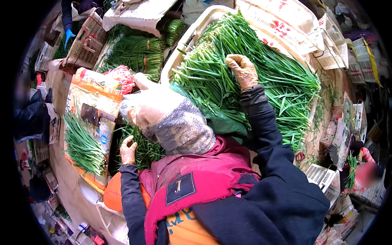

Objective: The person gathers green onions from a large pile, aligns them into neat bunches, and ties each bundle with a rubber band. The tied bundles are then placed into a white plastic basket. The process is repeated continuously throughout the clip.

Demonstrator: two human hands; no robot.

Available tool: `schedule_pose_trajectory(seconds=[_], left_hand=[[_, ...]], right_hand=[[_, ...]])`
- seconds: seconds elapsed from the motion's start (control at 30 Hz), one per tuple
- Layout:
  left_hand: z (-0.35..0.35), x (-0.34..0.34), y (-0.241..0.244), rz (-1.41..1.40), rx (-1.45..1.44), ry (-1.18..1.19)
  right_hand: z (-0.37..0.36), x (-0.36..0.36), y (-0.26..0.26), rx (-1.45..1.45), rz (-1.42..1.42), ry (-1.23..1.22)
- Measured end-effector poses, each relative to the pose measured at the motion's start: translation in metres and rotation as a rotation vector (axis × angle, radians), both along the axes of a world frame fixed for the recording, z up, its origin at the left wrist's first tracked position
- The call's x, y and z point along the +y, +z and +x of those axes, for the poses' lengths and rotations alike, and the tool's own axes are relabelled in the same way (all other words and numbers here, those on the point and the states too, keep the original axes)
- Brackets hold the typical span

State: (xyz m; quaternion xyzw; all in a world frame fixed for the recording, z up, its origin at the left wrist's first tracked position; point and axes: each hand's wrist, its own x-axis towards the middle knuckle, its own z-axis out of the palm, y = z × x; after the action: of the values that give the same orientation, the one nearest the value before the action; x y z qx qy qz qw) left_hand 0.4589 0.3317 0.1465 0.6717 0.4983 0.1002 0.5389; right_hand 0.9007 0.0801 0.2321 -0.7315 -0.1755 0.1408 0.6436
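Observation:
My right hand, in a stained glove, is over a large heap of garlic chives in a big white plastic crate. Its fingers are curled in, and whether any stalk is between them I cannot tell. My left hand, also gloved, is held low with fingers bent and apart, nothing visible in it. Beside it, a loose bunch of chives lies on a board covered with a printed sack. Just above that bunch rests a cleaver with a dark blade.
Red-and-white ties lie at the board's far end. Banded chive bundles are stacked beyond. Loose leaves lie below my lap. White crates stand right. A blue-gloved hand of another person is at upper left.

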Motion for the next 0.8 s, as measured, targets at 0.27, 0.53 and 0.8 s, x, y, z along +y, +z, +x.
schedule_pose_trajectory(seconds=[0.27, 0.53, 0.8], left_hand=[[0.027, -0.011, 0.016, -0.045, -0.068, 0.037], [0.003, 0.002, 0.001, -0.101, -0.083, 0.148], [0.052, -0.011, 0.028, -0.130, -0.215, 0.046]], right_hand=[[-0.001, 0.010, 0.004, -0.469, -0.391, 0.099], [0.057, 0.003, 0.029, -0.157, 0.252, -0.095], [0.100, 0.069, -0.028, -0.711, -0.569, -0.174]])
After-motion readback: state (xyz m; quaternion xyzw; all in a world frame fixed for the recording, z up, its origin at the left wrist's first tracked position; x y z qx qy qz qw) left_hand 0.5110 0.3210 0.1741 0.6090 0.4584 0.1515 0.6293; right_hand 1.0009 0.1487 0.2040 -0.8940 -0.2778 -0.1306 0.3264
